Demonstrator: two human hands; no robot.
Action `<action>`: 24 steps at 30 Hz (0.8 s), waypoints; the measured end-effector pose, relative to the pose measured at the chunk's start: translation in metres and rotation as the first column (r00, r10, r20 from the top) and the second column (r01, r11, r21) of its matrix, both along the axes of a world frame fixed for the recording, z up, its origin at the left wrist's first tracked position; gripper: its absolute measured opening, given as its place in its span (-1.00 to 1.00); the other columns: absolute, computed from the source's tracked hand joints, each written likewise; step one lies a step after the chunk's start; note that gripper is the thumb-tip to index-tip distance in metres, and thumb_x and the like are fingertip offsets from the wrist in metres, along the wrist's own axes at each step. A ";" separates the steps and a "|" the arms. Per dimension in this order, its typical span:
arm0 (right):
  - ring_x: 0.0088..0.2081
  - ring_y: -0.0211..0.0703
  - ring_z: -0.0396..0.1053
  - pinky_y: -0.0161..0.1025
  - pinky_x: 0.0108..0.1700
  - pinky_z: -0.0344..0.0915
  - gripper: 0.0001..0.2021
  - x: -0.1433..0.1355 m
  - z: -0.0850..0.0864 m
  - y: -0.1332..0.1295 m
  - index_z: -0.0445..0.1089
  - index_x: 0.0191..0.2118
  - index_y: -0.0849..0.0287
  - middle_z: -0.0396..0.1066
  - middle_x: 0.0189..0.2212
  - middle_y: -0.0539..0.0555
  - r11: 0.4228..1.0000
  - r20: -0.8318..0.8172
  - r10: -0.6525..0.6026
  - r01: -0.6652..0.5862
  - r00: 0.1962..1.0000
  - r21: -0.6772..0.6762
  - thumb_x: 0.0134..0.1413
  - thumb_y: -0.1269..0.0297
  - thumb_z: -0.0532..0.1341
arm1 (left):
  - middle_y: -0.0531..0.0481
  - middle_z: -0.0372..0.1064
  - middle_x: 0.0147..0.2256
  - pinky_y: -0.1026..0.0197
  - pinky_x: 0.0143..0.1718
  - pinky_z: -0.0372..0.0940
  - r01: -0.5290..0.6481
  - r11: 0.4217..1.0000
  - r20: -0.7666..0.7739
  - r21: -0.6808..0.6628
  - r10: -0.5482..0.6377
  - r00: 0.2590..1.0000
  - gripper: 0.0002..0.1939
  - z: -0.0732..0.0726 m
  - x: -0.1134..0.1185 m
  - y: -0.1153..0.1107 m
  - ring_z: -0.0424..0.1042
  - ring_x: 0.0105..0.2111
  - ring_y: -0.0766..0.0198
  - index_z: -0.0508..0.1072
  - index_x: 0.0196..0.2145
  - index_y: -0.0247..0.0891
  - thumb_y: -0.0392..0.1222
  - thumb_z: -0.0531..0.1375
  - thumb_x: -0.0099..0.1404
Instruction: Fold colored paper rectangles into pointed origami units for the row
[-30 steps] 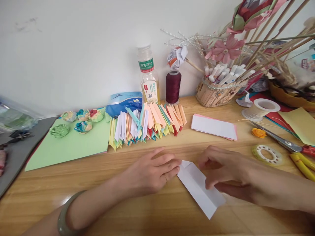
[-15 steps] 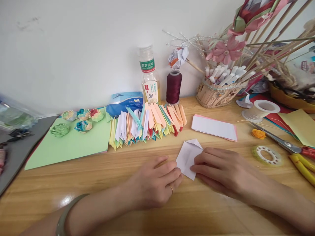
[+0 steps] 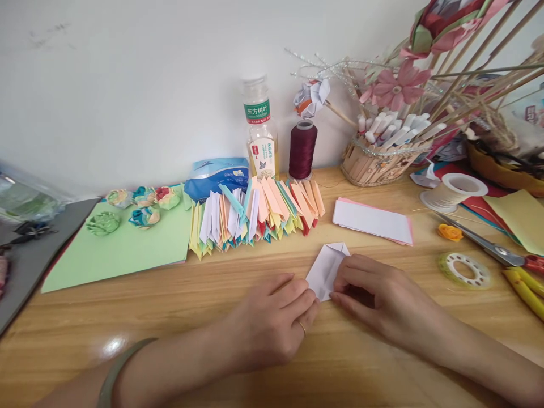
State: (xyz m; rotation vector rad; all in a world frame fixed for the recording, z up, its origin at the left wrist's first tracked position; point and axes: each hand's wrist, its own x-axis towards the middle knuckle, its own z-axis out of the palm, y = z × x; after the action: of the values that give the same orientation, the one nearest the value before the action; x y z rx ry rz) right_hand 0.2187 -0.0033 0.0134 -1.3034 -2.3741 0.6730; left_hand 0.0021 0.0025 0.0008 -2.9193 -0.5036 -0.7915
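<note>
A small white paper (image 3: 323, 275) with folded corners at its top lies on the wooden table between my hands. My left hand (image 3: 283, 317), with a ring on one finger, has curled fingertips at the paper's lower left edge. The thumb and fingers of my right hand (image 3: 374, 294) pinch the paper's right side and cover part of it. Just behind is a stack of white and pink paper strips (image 3: 372, 221). Many folded coloured paper pieces (image 3: 255, 212) stand in a row at the back middle.
Green sheets (image 3: 127, 255) with paper flowers lie at the left. Behind stand a bottle (image 3: 261, 141), dark red thread (image 3: 302, 150) and a pen basket (image 3: 378, 164). Tape (image 3: 464, 270), scissors (image 3: 501, 252) and a white spool (image 3: 453, 192) are at the right.
The paper's lower point has been folded up, so its bottom edge is now shorter. My right thumb and fingers have drawn into a pinch at its lower right. The view has shifted slightly.
</note>
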 end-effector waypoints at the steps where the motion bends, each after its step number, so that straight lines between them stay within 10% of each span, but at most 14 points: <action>1: -0.42 -0.20 0.27 -0.27 -0.40 0.20 -0.85 -0.002 -0.001 0.000 0.29 -0.45 0.17 0.31 -0.47 0.04 1.000 0.011 -0.016 0.016 1.000 0.004 0.11 0.44 0.08 | -0.10 0.46 -0.33 0.14 -0.12 0.31 0.000 1.000 -0.002 -0.008 0.000 1.000 -0.76 -0.001 0.000 0.000 0.39 -0.25 0.21 0.48 -0.30 -0.44 -0.42 0.01 0.35; 19: -0.42 -0.16 0.24 -0.26 -0.41 0.14 -0.90 -0.006 -0.007 -0.002 0.24 -0.44 0.16 0.28 -0.46 0.04 0.995 0.061 -0.066 0.061 0.996 0.076 0.06 0.45 0.08 | -0.05 0.36 -0.34 0.17 -0.20 0.32 -0.104 0.988 -0.045 -0.116 0.099 0.994 -0.87 -0.016 0.006 -0.006 0.35 -0.21 0.21 0.40 -0.22 -0.40 -0.35 0.06 0.36; 24: -0.43 -0.20 0.22 -0.26 -0.41 0.10 -0.82 0.003 -0.005 -0.001 0.33 -0.33 0.17 0.30 -0.42 0.05 0.947 0.129 0.159 -0.188 0.979 0.260 0.22 0.41 0.01 | -0.05 0.36 -0.31 0.17 -0.17 0.30 -0.097 0.990 -0.082 -0.099 0.089 0.993 -0.87 -0.013 0.005 -0.006 0.34 -0.20 0.21 0.40 -0.22 -0.41 -0.36 0.06 0.35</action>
State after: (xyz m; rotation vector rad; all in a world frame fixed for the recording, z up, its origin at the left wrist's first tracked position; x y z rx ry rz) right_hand 0.2218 -0.0039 0.0088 -1.0469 -2.5794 0.3138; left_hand 0.0072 -0.0038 -0.0125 -2.9796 -0.6868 -0.6578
